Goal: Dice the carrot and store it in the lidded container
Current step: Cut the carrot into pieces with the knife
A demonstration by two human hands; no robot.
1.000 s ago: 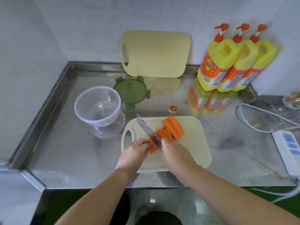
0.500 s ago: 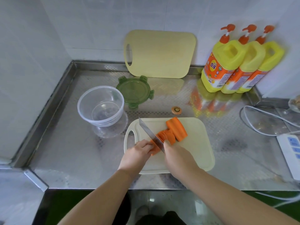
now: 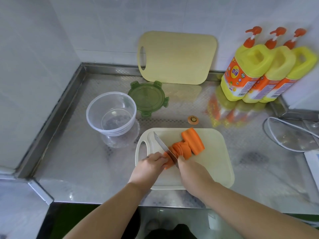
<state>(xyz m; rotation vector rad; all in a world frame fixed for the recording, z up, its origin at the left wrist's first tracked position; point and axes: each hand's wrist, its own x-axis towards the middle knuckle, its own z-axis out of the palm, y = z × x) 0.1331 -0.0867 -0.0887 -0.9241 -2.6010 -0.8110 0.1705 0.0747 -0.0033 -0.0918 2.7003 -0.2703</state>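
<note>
On the cream cutting board (image 3: 214, 163) lies an orange carrot (image 3: 193, 141), its near part cut into thin slices (image 3: 179, 149) that lean together. My left hand (image 3: 148, 167) holds the uncut end of the carrot (image 3: 168, 163) with curled fingers. My right hand (image 3: 192, 171) grips the knife (image 3: 163, 145); the blade stands in the carrot just right of my left fingertips. A clear round container (image 3: 110, 112) sits open to the left of the board, with its green lid (image 3: 147, 97) lying flat behind it.
A carrot top end (image 3: 193, 119) lies on the steel counter (image 3: 72, 152) behind the board. A second board (image 3: 176, 57) leans on the back wall. Three yellow bottles (image 3: 250, 73) stand at back right. A white cable (image 3: 284, 133) and power strip (image 3: 312, 163) lie at right.
The knife has worked a little further along the carrot towards my left hand, and more slices lean together. Both hands stay in nearly the same place on the board.
</note>
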